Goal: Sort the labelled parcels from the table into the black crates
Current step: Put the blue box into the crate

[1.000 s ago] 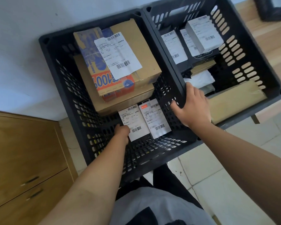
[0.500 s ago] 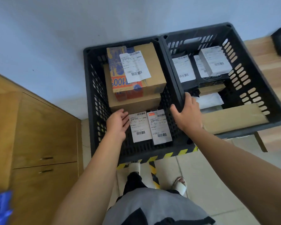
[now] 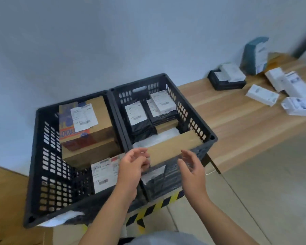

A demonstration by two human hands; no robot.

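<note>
Right now I have both hands empty over the near edge of the right crate (image 3: 193,121), my landmark: my left hand (image 3: 132,167) is loosely curled, fingers apart and holding nothing, and my right hand (image 3: 193,167) is spread wide, palm in, also holding nothing. Just beyond my hands, a long brown parcel (image 3: 175,145) lies across the near rim of that crate, propped on the edge rather than settled inside — I judge it could slide off toward the floor if I knock it while reaching. Left of the right crate and touching it, the left crate (image 3: 42,156) holds a stack of cardboard boxes (image 3: 88,131) and some flat labelled packets (image 3: 104,174). Well to the right of the right crate, the unsorted white parcels (image 3: 261,94) are scattered on the wooden table (image 3: 237,121), some overlapping, beside a black box (image 3: 226,82) — grabbing one carelessly could drag a neighbour off the table's edge. With the view blurred, I cannot read any label, so dropping a parcel in the wrong crate is the main risk.
</note>
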